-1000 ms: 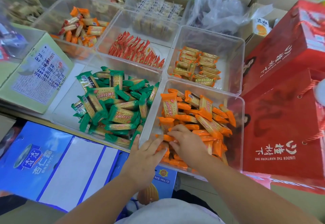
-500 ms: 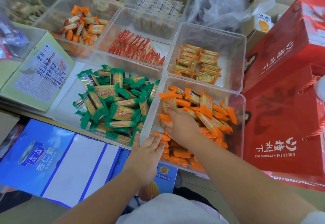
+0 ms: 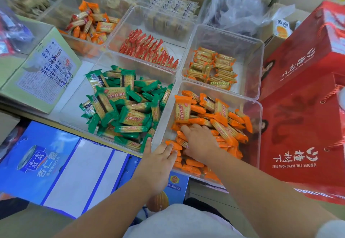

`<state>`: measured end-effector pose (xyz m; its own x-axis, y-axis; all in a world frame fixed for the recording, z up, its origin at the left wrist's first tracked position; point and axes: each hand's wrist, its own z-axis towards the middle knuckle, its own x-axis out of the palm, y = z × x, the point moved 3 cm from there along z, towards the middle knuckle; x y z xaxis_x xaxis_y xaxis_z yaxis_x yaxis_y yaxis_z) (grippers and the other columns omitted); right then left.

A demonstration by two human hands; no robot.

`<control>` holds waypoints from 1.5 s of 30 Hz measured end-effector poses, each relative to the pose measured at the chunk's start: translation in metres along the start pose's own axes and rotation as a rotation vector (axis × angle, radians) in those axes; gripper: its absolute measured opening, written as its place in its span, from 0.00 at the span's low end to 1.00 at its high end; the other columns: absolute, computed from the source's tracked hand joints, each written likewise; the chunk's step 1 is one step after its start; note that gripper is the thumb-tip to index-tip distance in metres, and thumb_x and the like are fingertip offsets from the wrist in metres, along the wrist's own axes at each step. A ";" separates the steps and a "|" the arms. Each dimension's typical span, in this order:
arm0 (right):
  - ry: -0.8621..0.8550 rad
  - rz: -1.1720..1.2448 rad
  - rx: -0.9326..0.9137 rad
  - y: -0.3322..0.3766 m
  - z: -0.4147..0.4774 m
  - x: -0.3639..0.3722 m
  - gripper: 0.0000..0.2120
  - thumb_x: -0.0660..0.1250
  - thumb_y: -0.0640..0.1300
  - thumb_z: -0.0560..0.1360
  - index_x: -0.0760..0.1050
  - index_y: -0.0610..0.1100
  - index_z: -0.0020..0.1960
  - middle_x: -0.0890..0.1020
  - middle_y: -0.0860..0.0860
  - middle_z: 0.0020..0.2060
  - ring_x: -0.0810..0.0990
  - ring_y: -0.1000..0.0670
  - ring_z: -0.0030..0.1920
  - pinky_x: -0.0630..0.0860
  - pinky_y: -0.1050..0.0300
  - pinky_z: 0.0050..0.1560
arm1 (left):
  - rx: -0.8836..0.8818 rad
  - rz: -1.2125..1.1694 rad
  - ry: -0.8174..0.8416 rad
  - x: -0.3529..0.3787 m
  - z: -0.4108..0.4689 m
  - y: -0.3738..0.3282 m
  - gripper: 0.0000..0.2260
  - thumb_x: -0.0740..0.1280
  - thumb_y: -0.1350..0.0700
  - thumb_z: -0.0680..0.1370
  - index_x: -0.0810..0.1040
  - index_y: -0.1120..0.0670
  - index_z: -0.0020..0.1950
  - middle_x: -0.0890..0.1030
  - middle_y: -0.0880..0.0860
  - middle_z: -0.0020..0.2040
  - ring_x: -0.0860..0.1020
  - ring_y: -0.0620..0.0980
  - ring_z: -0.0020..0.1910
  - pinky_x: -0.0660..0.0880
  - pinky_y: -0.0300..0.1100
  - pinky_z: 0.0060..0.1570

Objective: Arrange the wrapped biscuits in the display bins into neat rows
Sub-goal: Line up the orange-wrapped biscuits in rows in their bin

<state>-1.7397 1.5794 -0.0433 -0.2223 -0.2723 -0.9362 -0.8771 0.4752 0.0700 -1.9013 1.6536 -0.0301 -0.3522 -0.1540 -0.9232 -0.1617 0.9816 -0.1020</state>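
Your right hand (image 3: 200, 141) lies palm down on the heap of orange-wrapped rectangular biscuit packets (image 3: 225, 125), its fingertips (image 3: 184, 128) bent down among them. You can't tell from here whether they pinch a packet or only press on the pile. A second ago this hand worked near the front wall of the bin; it has since reached deeper, towards the middle of the heap, and now sits just short of the one orange packet standing on end (image 3: 183, 110) at the far left. Your left hand (image 3: 158, 157) has barely moved: its fingers are straight and spread, holding nothing, and they rest against the near left corner of the square clear plastic bin (image 3: 224, 93) as if to steady it. The packets around your right hand lie at mixed angles, some flat, some leaning on each other, so no row shows yet. The deeper reach suggests you are gathering or levelling the pile rather than finishing it, and this bin looks early in its sorting. Just beside it on the left, the green-wrapped biscuit packets (image 3: 127, 107) lie in a loose jumble in their own clear plastic bin (image 3: 74, 107), untouched. On the right, the tall red cardboard gift boxes (image 3: 302, 125) stand close against the orange bin's wall.
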 end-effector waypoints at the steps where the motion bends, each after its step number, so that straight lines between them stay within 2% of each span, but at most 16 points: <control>1: -0.023 0.007 0.016 0.001 0.001 0.002 0.27 0.75 0.53 0.68 0.67 0.51 0.62 0.81 0.51 0.57 0.74 0.46 0.60 0.68 0.48 0.58 | 0.000 -0.002 0.005 0.000 0.000 0.000 0.35 0.66 0.52 0.77 0.52 0.51 0.81 0.51 0.53 0.82 0.48 0.53 0.80 0.36 0.71 0.72; 5: -0.131 0.141 0.070 0.001 -0.001 -0.003 0.21 0.72 0.51 0.70 0.72 0.52 0.60 0.81 0.50 0.52 0.75 0.45 0.56 0.69 0.49 0.55 | -0.005 -0.010 0.026 0.002 0.002 0.001 0.38 0.67 0.50 0.77 0.50 0.51 0.81 0.50 0.54 0.82 0.46 0.53 0.80 0.34 0.71 0.71; 8: -0.332 0.481 0.138 -0.008 -0.014 -0.015 0.23 0.75 0.49 0.69 0.73 0.53 0.63 0.81 0.51 0.48 0.78 0.49 0.49 0.74 0.54 0.45 | -0.003 0.010 0.033 0.004 0.002 0.001 0.38 0.66 0.49 0.77 0.50 0.51 0.81 0.49 0.54 0.82 0.46 0.54 0.80 0.33 0.71 0.70; 10: -0.372 0.730 0.184 -0.012 -0.022 -0.020 0.24 0.76 0.46 0.71 0.71 0.56 0.62 0.81 0.58 0.47 0.80 0.56 0.45 0.75 0.62 0.40 | -0.008 0.010 0.035 0.005 0.002 0.002 0.37 0.66 0.49 0.77 0.50 0.51 0.81 0.49 0.54 0.82 0.47 0.53 0.80 0.32 0.71 0.70; 12: -0.366 0.859 0.218 -0.011 -0.024 -0.023 0.23 0.78 0.47 0.71 0.69 0.58 0.59 0.81 0.59 0.47 0.80 0.58 0.43 0.76 0.62 0.39 | -0.009 0.008 0.044 0.004 0.003 0.001 0.38 0.67 0.48 0.77 0.50 0.51 0.81 0.49 0.54 0.82 0.46 0.53 0.79 0.32 0.71 0.70; 15: -0.313 0.894 0.235 -0.003 -0.014 -0.023 0.21 0.78 0.47 0.70 0.68 0.56 0.54 0.81 0.57 0.43 0.79 0.57 0.41 0.77 0.55 0.39 | -0.006 0.003 0.047 0.003 0.003 0.001 0.38 0.67 0.48 0.77 0.50 0.51 0.81 0.49 0.53 0.82 0.46 0.53 0.79 0.32 0.70 0.70; 18: -0.207 0.894 0.262 0.004 -0.001 -0.015 0.20 0.77 0.47 0.72 0.66 0.53 0.52 0.79 0.56 0.40 0.78 0.55 0.40 0.73 0.56 0.35 | -0.005 -0.006 0.044 0.002 0.003 0.001 0.37 0.66 0.49 0.77 0.50 0.51 0.81 0.49 0.53 0.82 0.45 0.53 0.80 0.33 0.70 0.70; 23: 0.127 0.963 0.310 0.007 0.003 0.003 0.33 0.74 0.56 0.73 0.64 0.53 0.72 0.75 0.56 0.57 0.75 0.51 0.54 0.71 0.58 0.44 | 0.000 -0.011 0.033 0.001 0.003 0.001 0.37 0.66 0.49 0.77 0.51 0.51 0.81 0.49 0.53 0.82 0.46 0.53 0.79 0.35 0.70 0.72; 25: 0.174 1.032 0.315 0.008 0.002 0.002 0.31 0.68 0.59 0.76 0.65 0.53 0.75 0.74 0.55 0.61 0.72 0.52 0.57 0.69 0.59 0.48 | 0.004 -0.007 0.033 0.001 0.003 0.001 0.37 0.66 0.48 0.77 0.50 0.51 0.81 0.48 0.53 0.82 0.45 0.53 0.80 0.35 0.71 0.72; 27: 0.148 0.941 0.278 0.008 -0.001 0.000 0.25 0.62 0.55 0.81 0.65 0.50 0.76 0.77 0.51 0.64 0.75 0.51 0.57 0.69 0.57 0.51 | 0.008 -0.008 0.037 0.002 0.003 0.001 0.38 0.66 0.47 0.77 0.50 0.51 0.81 0.47 0.53 0.82 0.44 0.53 0.80 0.35 0.71 0.72; 30: 0.021 0.649 0.224 0.005 -0.002 -0.011 0.18 0.59 0.53 0.83 0.70 0.47 0.70 0.82 0.49 0.48 0.80 0.48 0.47 0.71 0.55 0.40 | 0.012 -0.012 0.018 0.003 0.002 0.002 0.37 0.66 0.47 0.77 0.51 0.52 0.81 0.49 0.54 0.82 0.47 0.53 0.80 0.34 0.70 0.72; 32: 0.003 0.520 0.205 0.003 0.003 -0.018 0.18 0.62 0.55 0.82 0.75 0.46 0.66 0.83 0.47 0.53 0.80 0.45 0.52 0.75 0.53 0.45 | 0.014 -0.029 0.003 0.003 0.002 0.002 0.37 0.67 0.48 0.77 0.52 0.52 0.81 0.51 0.54 0.82 0.47 0.53 0.80 0.32 0.69 0.71; 35: 0.129 0.463 0.187 0.007 0.016 -0.022 0.20 0.61 0.57 0.82 0.79 0.45 0.63 0.83 0.45 0.58 0.79 0.44 0.57 0.77 0.50 0.52 | 0.023 -0.037 -0.002 0.003 0.002 0.002 0.37 0.67 0.47 0.76 0.53 0.53 0.81 0.52 0.54 0.82 0.48 0.52 0.80 0.32 0.69 0.71; 40: 0.362 0.421 0.173 0.017 0.032 -0.016 0.25 0.59 0.57 0.83 0.67 0.44 0.75 0.75 0.43 0.69 0.75 0.41 0.66 0.74 0.48 0.62 | 0.035 -0.050 -0.010 0.001 0.001 0.002 0.37 0.68 0.47 0.76 0.55 0.54 0.81 0.54 0.55 0.81 0.49 0.52 0.79 0.32 0.69 0.71; 42: 0.347 0.471 0.220 0.014 0.035 -0.013 0.23 0.61 0.55 0.83 0.65 0.45 0.74 0.78 0.44 0.63 0.78 0.43 0.58 0.76 0.51 0.52 | 0.045 -0.042 -0.007 0.000 0.001 0.003 0.37 0.68 0.47 0.76 0.54 0.54 0.81 0.54 0.55 0.81 0.49 0.53 0.79 0.33 0.70 0.71; 45: 0.280 0.493 0.216 0.013 0.033 -0.008 0.19 0.62 0.53 0.83 0.65 0.46 0.69 0.80 0.45 0.54 0.76 0.46 0.47 0.68 0.56 0.36 | 0.066 -0.001 -0.018 0.000 0.001 0.004 0.37 0.67 0.48 0.77 0.52 0.55 0.81 0.53 0.57 0.82 0.49 0.54 0.79 0.33 0.71 0.70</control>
<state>-1.7354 1.6149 -0.0464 -0.7095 -0.1726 -0.6833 -0.5426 0.7524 0.3734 -1.9011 1.6575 -0.0305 -0.3353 -0.1536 -0.9295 -0.1005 0.9868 -0.1269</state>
